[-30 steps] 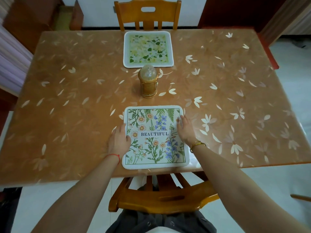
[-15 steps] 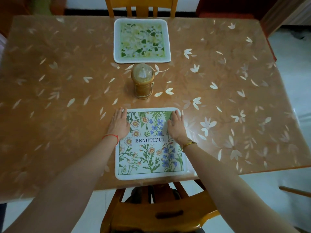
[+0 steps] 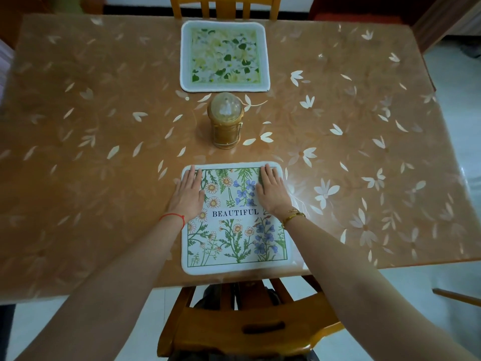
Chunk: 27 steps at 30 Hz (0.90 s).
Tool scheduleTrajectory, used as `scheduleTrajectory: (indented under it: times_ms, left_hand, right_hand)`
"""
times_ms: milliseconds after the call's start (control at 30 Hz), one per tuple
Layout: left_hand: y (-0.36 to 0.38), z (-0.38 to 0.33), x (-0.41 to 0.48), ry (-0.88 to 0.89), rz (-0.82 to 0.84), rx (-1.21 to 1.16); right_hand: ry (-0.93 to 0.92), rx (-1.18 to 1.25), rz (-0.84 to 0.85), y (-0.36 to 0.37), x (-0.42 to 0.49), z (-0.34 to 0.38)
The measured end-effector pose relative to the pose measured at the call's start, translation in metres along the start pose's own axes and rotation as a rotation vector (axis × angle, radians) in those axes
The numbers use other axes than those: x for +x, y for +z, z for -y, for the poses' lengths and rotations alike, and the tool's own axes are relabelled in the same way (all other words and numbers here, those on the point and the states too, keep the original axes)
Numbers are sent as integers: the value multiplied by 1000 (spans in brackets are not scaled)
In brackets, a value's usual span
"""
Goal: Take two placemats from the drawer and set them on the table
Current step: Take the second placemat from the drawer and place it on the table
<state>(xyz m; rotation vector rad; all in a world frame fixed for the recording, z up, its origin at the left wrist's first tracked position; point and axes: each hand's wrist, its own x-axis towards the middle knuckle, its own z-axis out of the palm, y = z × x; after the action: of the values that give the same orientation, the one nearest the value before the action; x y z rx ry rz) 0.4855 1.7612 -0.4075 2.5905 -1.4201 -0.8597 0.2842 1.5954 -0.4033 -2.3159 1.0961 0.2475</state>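
**Q:** Hands first: how do they lie?

**Me:** Both are flat, palms down, fingers straight and close together. My left hand (image 3: 188, 194) presses the far left corner of the near placemat (image 3: 234, 230), and its outer edge spills over onto the table (image 3: 91, 152). My right hand (image 3: 272, 192) presses the far right corner of the same mat. They are apart, with printed flowers showing between them, and neither one grips anything.

**Q:** Where does that mat sit?

**Me:** It lies flat on the table, its near border right at the edge closest to me, just above the back of the near chair (image 3: 247, 327). It shows daisies, blue flowers and the word BEAUTIFUL across the middle.

**Q:** And the second one?

**Me:** The far placemat (image 3: 225, 56), with green and yellow leaves inside a white border, lies flat by the opposite edge, in front of the far chair (image 3: 225, 6).

**Q:** Anything between the two?

**Me:** A small amber lamp (image 3: 226, 121) with a clear dome stands upright there, touching neither mat.

**Q:** What's on your wrists?

**Me:** A red string (image 3: 173, 217) on the left, a gold bracelet (image 3: 292, 216) on the right.
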Motion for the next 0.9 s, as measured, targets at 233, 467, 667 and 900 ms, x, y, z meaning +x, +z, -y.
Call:
scheduleTrajectory:
  times_ms: [233,467,667,900]
  left_hand:
    - [-6,13,-14,-84,60,30]
    - [17,6,-59,-18,46,19]
    - [37,3,-96,-54,115,28]
    - [40,-7,-136,-93,212,12]
  right_hand:
    - [93,11,8,1,-13,-7]
    - [-12,-6,13,17,-63,-21]
    - [9,9,102,29,-104,-31]
    - [123,71,172,27,-124,-16]
